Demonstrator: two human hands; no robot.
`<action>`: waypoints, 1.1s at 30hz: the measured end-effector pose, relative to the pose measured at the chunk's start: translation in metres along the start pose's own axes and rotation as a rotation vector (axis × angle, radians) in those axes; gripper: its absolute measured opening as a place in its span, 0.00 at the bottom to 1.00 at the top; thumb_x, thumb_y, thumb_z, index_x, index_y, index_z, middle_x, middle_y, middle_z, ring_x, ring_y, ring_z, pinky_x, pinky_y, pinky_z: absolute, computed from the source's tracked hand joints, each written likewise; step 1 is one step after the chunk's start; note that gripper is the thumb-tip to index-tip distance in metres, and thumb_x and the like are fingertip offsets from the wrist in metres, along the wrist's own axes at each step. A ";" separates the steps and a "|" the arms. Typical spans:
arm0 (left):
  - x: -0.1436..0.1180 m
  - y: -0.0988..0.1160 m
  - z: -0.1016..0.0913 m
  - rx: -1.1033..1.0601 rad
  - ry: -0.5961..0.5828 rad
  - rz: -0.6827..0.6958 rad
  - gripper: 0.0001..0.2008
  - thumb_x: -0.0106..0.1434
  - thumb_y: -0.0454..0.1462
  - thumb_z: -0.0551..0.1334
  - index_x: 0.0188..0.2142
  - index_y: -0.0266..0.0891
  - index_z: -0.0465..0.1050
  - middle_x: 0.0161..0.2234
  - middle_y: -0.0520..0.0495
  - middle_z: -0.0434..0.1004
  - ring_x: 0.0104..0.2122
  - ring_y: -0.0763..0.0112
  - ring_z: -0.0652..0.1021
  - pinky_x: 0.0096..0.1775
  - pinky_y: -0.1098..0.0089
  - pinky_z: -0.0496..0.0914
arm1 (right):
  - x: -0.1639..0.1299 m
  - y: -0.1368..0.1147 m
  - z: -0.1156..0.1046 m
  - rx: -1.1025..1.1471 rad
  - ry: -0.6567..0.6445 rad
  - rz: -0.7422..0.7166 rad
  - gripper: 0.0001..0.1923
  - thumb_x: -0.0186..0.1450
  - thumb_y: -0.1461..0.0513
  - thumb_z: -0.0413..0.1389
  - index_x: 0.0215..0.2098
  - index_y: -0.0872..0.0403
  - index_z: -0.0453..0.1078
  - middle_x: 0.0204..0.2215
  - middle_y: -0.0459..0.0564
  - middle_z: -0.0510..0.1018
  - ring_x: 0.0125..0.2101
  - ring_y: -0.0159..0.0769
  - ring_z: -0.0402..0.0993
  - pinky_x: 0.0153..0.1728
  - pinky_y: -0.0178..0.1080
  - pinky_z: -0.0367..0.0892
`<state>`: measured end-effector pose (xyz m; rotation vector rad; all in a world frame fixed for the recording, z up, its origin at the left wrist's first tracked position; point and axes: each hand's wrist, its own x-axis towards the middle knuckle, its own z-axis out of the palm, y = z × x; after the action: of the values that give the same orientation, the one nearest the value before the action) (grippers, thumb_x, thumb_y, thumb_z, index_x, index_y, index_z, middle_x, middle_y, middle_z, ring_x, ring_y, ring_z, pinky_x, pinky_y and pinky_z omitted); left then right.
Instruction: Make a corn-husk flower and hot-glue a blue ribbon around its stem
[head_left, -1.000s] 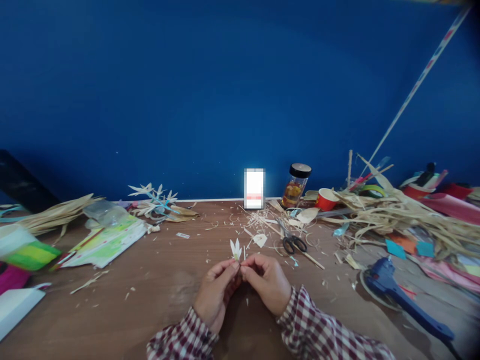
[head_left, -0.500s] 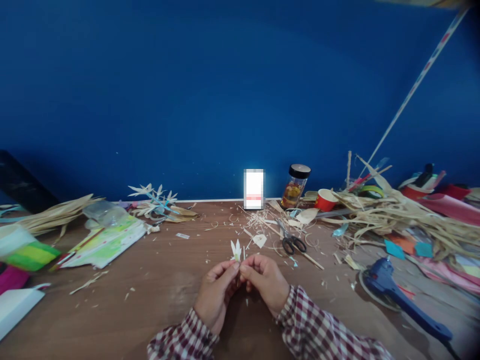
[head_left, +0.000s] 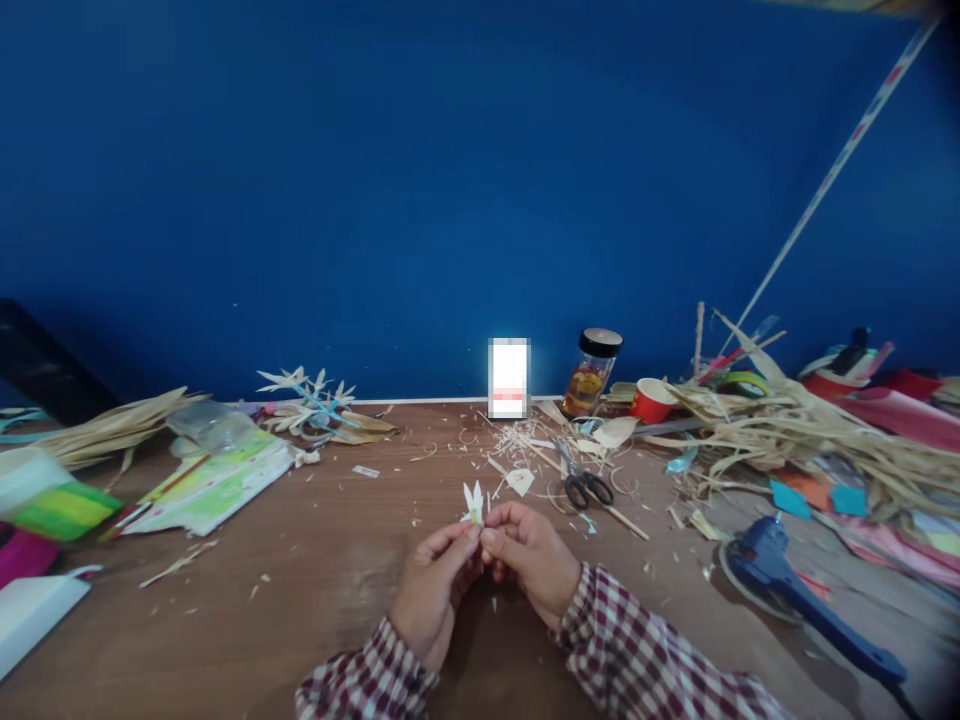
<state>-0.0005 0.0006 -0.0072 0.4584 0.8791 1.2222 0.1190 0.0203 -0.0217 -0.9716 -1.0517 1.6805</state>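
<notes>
Both hands [head_left: 482,575] pinch a small white flower [head_left: 473,501] above the brown table [head_left: 300,620].

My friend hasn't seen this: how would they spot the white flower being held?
Below the blue wall, over the brown table, the left hand and right hand converge. Where they do, the white flower stands upright, pointed petals spreading, while the scraps beyond lie loose.
</notes>
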 end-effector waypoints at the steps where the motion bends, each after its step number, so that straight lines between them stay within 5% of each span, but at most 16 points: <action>1: 0.000 0.000 0.000 0.000 0.000 0.002 0.09 0.44 0.35 0.68 0.27 0.33 0.76 0.20 0.49 0.75 0.22 0.76 0.74 0.28 0.76 0.69 | 0.000 0.000 -0.001 -0.004 -0.009 0.003 0.15 0.51 0.57 0.60 0.31 0.57 0.62 0.17 0.41 0.71 0.14 0.23 0.61 0.18 0.28 0.58; 12: 0.001 0.001 -0.001 -0.020 0.055 -0.017 0.08 0.43 0.33 0.68 0.27 0.33 0.76 0.21 0.48 0.76 0.21 0.77 0.73 0.26 0.77 0.69 | 0.000 0.003 -0.003 -0.025 -0.027 -0.020 0.15 0.52 0.58 0.60 0.34 0.57 0.66 0.18 0.42 0.71 0.15 0.23 0.61 0.18 0.28 0.58; 27: 0.004 0.002 -0.004 -0.009 -0.033 -0.044 0.07 0.45 0.33 0.67 0.26 0.33 0.75 0.22 0.48 0.76 0.22 0.75 0.73 0.28 0.74 0.70 | 0.000 0.004 -0.001 -0.030 -0.037 0.001 0.16 0.50 0.58 0.61 0.34 0.58 0.65 0.16 0.41 0.71 0.15 0.23 0.62 0.18 0.27 0.58; 33: 0.005 0.001 -0.004 -0.020 0.015 -0.037 0.07 0.43 0.33 0.68 0.25 0.34 0.75 0.22 0.49 0.76 0.22 0.75 0.74 0.28 0.75 0.69 | -0.003 -0.014 -0.006 -0.288 -0.119 0.001 0.14 0.53 0.56 0.58 0.34 0.57 0.66 0.20 0.44 0.73 0.18 0.26 0.63 0.20 0.30 0.60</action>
<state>-0.0036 0.0052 -0.0103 0.4157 0.8835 1.2006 0.1293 0.0217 -0.0104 -1.0628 -1.4006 1.6321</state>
